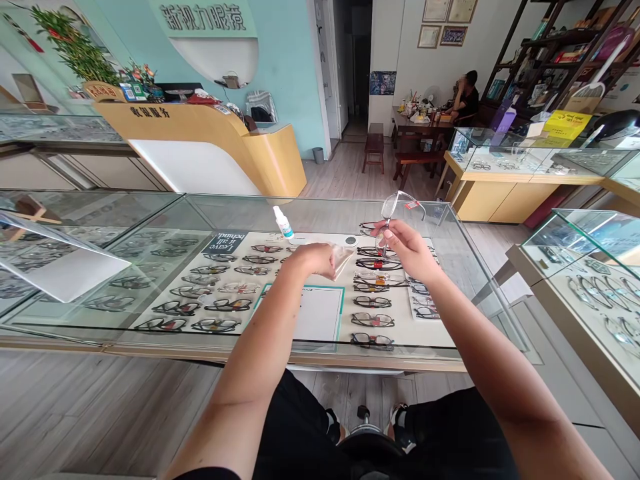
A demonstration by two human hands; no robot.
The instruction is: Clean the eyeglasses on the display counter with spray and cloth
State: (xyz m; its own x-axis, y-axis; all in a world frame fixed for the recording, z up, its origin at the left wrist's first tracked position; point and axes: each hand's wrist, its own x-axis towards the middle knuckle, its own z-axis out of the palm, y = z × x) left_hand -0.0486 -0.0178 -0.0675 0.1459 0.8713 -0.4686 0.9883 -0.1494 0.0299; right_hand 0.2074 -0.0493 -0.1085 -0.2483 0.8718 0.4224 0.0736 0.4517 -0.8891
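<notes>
Over the glass display case [320, 357], my right hand [407, 247] pinches a pair of eyeglasses [390, 207] with a thin frame. A small red tag [412, 205] hangs at one temple arm, which points up and to the right. My left hand [320, 260] is closed on a light-coloured cloth [343, 260], a little left of the glasses and apart from them. Its fingertips are partly hidden behind the hand. A white spray bottle [283, 223] with a blue label stands on the glass top, beyond my left hand.
Rows of eyeglass frames [217, 325] lie inside the case under the glass. A white angled panel [75, 267] stands at the left. Further cases [590, 293] are at the right. Behind are a wooden counter [280, 157], a bench [374, 147] and a seated person [467, 97].
</notes>
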